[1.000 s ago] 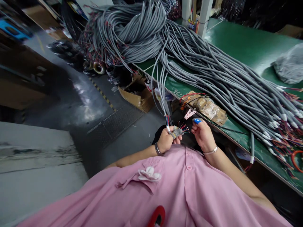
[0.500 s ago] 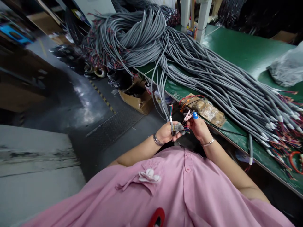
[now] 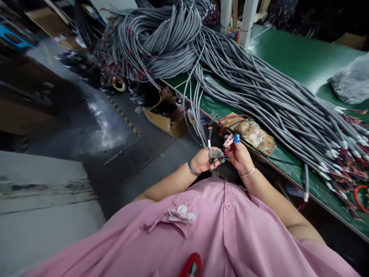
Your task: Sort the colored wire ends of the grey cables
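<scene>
My left hand (image 3: pixel 205 159), with grey covers on thumb and finger, is closed around a grey cable (image 3: pixel 205 141). The cable's white-banded end (image 3: pixel 209 143) stands above the hand with thin coloured wires (image 3: pixel 210 132) fanning out. Just to the right, my right hand (image 3: pixel 238 154) has a blue cover (image 3: pixel 236 138) on one fingertip and pinches a small pink clip (image 3: pixel 228 141). Thin coloured wires (image 3: pixel 226 156) run between the fingertips of both hands; their exact hold is too small to tell.
A large heap of grey cables (image 3: pixel 253 84) lies across the green table (image 3: pixel 291 54). Near its edge rests a taped cardboard piece (image 3: pixel 253 134). An open cardboard box (image 3: pixel 161 120) sits on the floor. Clear plastic (image 3: pixel 350 80) lies at the right, a pale cabinet (image 3: pixel 43 223) at the left.
My right hand has shifted slightly left, nearer my left hand, with the pink clip still in it. The view has moved slightly.
</scene>
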A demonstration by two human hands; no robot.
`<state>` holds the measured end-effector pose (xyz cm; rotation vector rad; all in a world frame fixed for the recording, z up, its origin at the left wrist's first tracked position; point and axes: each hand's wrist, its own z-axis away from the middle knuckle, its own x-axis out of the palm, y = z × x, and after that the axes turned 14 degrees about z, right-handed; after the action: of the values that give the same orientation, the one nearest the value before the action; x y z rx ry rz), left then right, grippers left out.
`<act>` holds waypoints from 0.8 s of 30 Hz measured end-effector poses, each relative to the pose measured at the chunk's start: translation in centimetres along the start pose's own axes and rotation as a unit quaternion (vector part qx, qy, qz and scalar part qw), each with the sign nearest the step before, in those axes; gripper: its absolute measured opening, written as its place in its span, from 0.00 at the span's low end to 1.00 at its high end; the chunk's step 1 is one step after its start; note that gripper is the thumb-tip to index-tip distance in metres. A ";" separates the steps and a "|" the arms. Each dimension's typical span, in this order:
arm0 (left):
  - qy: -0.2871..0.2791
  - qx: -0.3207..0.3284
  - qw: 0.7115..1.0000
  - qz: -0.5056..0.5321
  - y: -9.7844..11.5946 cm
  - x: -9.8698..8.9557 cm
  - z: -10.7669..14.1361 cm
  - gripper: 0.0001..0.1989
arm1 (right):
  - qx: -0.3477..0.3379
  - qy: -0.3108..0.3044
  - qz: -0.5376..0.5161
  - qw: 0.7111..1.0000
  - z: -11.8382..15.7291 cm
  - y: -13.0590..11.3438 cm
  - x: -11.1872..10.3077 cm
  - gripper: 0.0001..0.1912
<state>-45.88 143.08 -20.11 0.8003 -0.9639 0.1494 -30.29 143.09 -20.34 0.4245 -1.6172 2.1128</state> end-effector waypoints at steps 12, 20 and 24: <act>0.015 0.011 0.999 -0.037 -0.2 0.1 0.7 0.18 | 0.059 -0.078 0.016 0.995 0.6 -0.3 -0.9 0.28; 0.069 0.065 0.991 -0.096 -1.4 1.6 2.6 0.19 | 0.053 -0.080 0.043 0.994 1.6 -1.5 -0.9 0.20; 0.070 0.109 0.988 -0.084 -1.6 1.8 2.2 0.19 | -0.004 -0.034 0.099 0.994 1.4 -0.9 -0.7 0.17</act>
<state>-45.62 140.07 -18.81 1.0547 -0.7512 0.1648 -29.22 141.87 -19.58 0.3488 -1.7699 2.2575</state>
